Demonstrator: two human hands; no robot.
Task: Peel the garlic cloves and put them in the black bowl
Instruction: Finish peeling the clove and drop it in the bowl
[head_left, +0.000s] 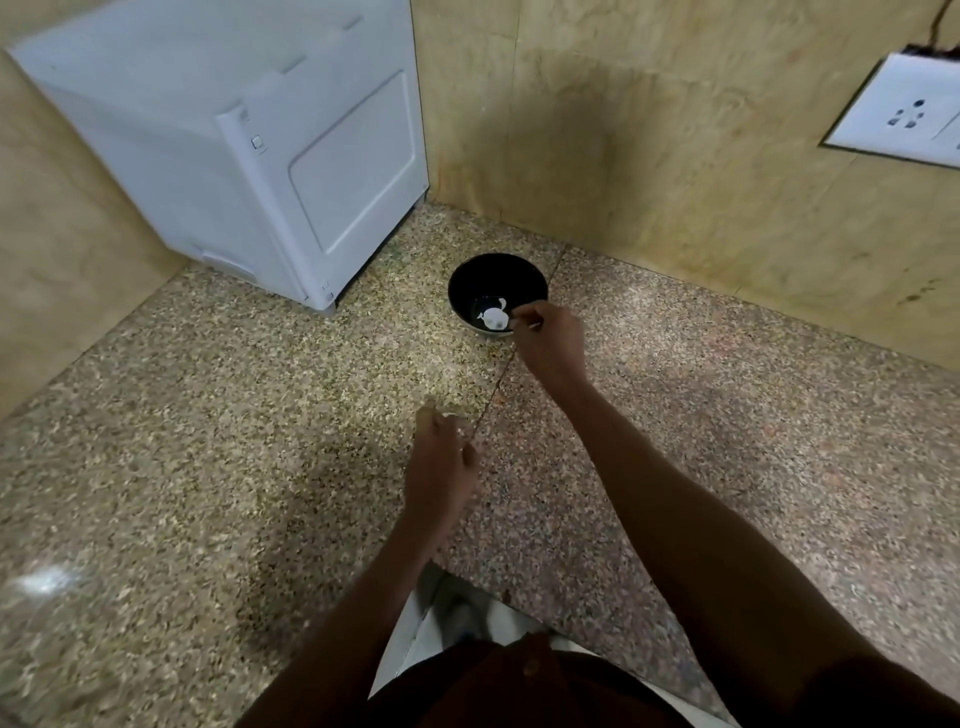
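left hand: fingers curled | right hand: arm outstretched, fingers pinched

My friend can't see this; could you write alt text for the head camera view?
A person's right hand reaches over the rim of a black bowl holding white garlic, on a speckled stone counter. The left hand pinches something pale nearer the body.

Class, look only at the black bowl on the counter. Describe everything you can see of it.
The black bowl is round, dark inside and out, with a smooth, slightly glossy look. It stands upright on the speckled stone counter, near the corner by the wall, right of a white appliance. Pale whitish pieces lie at its bottom, too blurred to identify. The right hand reaches over its near right rim, fingers curled at the edge.
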